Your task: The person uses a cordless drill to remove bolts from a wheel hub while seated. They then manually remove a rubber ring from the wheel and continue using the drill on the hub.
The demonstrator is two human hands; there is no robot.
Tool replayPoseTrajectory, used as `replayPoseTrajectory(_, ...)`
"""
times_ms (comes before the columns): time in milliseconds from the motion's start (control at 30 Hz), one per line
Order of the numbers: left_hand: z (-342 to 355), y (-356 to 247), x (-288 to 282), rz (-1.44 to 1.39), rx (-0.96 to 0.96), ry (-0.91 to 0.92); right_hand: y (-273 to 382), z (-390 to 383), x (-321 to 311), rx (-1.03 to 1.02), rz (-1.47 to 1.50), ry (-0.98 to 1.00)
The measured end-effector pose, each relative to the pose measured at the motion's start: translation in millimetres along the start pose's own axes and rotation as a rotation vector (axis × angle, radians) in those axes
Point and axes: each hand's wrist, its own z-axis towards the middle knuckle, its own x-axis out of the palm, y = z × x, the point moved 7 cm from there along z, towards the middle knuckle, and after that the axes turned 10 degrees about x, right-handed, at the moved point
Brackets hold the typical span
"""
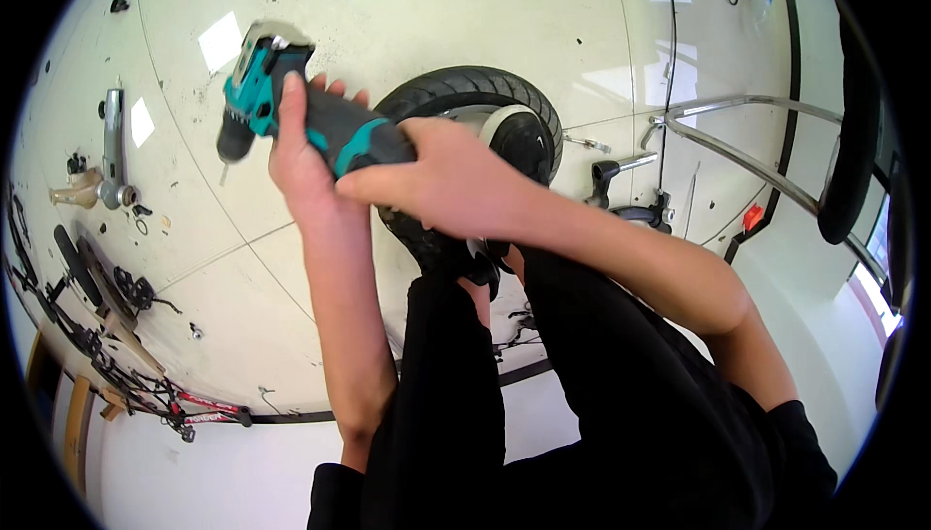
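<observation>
A teal and black cordless drill (335, 128) is held up in front of my legs. Its nose points down and to the left, with a thin bit at the tip. My left hand (304, 157) wraps the handle from below, its thumb along the near side and fingertips showing beyond. My right hand (446, 176) grips the thick rear end of the drill, thumb underneath. Below and behind the hands, a small wheel with a black tyre (465, 86) lies on the floor by my feet. A black shoe (519, 147) overlaps the wheel; my right forearm hides part of both.
To the left lie a metal tube part (114, 142), a beige part (82, 188), another wheel (105, 278) and a red and black bicycle frame (208, 404). On the right are a black and silver part (606, 176), a curved chrome tube frame (747, 157) and a red object (753, 217).
</observation>
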Motion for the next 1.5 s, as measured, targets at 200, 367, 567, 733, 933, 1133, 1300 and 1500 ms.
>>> replayPoseTrajectory(200, 17, -14, -30, 0.13, -0.186, -0.093, -3, 17, 34, 0.018, 0.229, 0.018)
replayPoseTrajectory(367, 50, -37, -31, 0.103, -0.094, 0.053, 27, 14, 40, -0.038, 0.062, -0.113)
replayPoseTrajectory(567, -16, -109, -25, -0.212, -0.142, 0.084, 64, -32, 73, -0.115, 0.072, -0.014)
replayPoseTrajectory(733, -78, -176, 16, -0.358, -0.004, 0.298, 103, -125, 87, -0.369, 0.005, -0.133)
replayPoseTrajectory(933, -162, -268, 25, -0.328, 0.136, 0.281, 133, -251, 130, -0.514, -0.17, -0.189)
replayPoseTrajectory(1133, -261, -332, -10, -0.423, 0.283, 0.379, 104, -347, 190, -0.628, -0.162, -0.175)
replayPoseTrajectory(1300, -309, -342, -51, -0.363, 0.295, 0.354, 69, -397, 228, -0.635, -0.141, -0.164)
replayPoseTrajectory(1500, -358, -328, -96, -0.494, 0.29, 0.292, 28, -425, 254, -0.672, -0.179, -0.158)
